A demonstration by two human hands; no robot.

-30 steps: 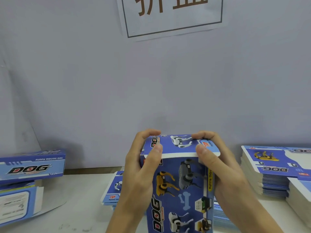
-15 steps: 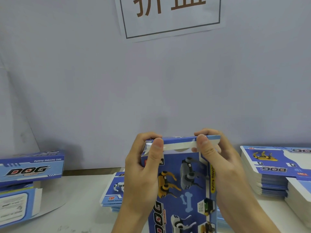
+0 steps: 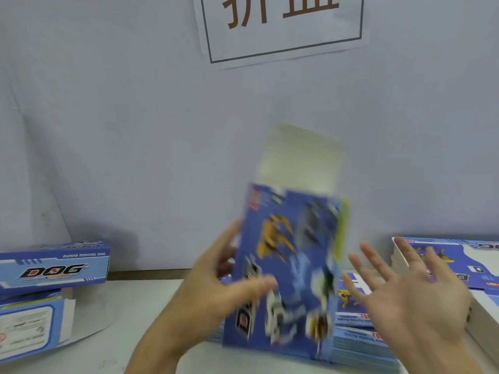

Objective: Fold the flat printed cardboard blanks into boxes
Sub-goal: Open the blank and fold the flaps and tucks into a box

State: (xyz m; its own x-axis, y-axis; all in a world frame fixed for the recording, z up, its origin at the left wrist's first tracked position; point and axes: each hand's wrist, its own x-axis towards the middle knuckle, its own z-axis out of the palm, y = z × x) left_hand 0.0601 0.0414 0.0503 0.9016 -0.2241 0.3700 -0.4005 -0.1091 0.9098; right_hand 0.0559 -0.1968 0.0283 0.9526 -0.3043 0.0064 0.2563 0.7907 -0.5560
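A blue printed box point(image 3: 289, 268) with toy dog pictures stands upright in front of me, blurred by motion. Its white top flap point(image 3: 299, 157) sticks straight up, unfolded. My left hand point(image 3: 216, 290) grips the box at its left edge, thumb across the printed front and fingers behind. My right hand point(image 3: 405, 292) hovers to the right of the box with fingers spread, holding nothing. A stack of flat blanks point(image 3: 359, 336) lies on the table under and behind the box.
Two folded boxes point(image 3: 54, 268) are stacked at the far left. A tall pile of flat blanks point(image 3: 480, 265) sits at the right edge. A grey wall with a paper sign point(image 3: 280, 25) stands close behind the white table point(image 3: 129, 333).
Both hands were pressing the top flap down. Now the flap has sprung up, my right hand has let go and moved right, and the box is swinging in my left hand.
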